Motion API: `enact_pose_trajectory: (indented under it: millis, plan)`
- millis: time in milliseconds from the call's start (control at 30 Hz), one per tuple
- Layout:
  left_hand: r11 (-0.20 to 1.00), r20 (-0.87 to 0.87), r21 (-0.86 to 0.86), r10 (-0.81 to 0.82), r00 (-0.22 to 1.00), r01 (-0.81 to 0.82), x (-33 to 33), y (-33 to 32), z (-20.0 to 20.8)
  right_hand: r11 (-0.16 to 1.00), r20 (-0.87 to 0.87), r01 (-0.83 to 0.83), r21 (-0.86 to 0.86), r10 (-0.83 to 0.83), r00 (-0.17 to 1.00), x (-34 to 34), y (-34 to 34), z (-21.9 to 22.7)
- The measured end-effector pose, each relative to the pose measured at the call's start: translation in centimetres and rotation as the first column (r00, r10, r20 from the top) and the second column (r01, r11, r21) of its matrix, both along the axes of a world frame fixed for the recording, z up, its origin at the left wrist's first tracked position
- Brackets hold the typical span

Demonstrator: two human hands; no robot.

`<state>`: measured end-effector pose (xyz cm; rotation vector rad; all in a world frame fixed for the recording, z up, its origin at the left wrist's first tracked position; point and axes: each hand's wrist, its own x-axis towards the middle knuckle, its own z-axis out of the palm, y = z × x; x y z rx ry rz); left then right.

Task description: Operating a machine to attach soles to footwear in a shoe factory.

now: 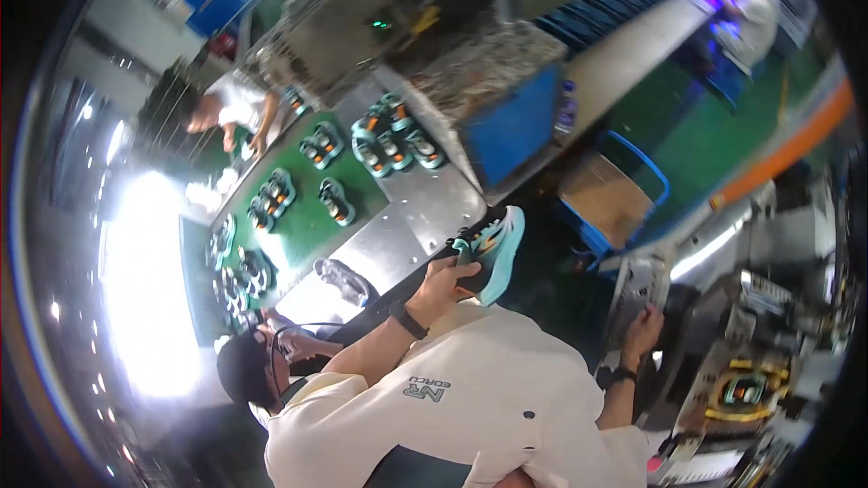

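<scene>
My left hand (440, 278), with a black watch on the wrist, is closed around the collar of a sneaker (500, 253). The sneaker has a mint-green sole and a dark and white upper with orange marks; it is tilted, its sole facing right. Over to the right, my right hand (643, 333) is beside the edge of a metal machine (644, 285). Its fingers look loosely curled, and I see nothing in them. A black band circles that wrist. Left of the held sneaker, a shiny grey shoe-shaped thing (346, 281) lies on the bench's metal edge.
Several similar sneakers (336, 202) stand on a green work surface (307, 185). One co-worker (237, 113) leans over its far side; another, in a black cap (246, 369), is close on my left. A blue-framed chair (615, 190) and a blue-sided machine (511, 140) stand ahead.
</scene>
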<state>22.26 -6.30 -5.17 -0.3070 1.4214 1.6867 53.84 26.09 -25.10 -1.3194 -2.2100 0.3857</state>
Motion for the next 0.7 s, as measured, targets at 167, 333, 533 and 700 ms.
enact_pose_trajectory:
  millis: [167,333,533,700]
  plan:
    - [0.892,-0.007,-0.102,0.441,0.897,-0.439,-7.5,-8.0,-3.5,0.999,-0.158,-0.034,0.041,0.04,0.987,-5.5,3.4,2.1]
    - [0.763,-0.143,-0.115,0.621,0.771,-0.636,-18.3,-14.5,-8.4,0.971,-0.348,-0.23,0.066,0.238,0.907,-22.7,7.0,13.3]
    - [0.638,-0.232,-0.15,0.72,0.654,-0.756,-30.5,-22.5,-18.2,0.858,-0.223,-0.465,0.216,0.507,0.833,-44.2,5.7,23.8]
    - [0.624,-0.46,-0.449,0.452,0.764,-0.64,-37.2,-22.7,-20.7,0.829,0.193,-0.508,0.233,0.473,0.86,-54.5,8.4,24.3]
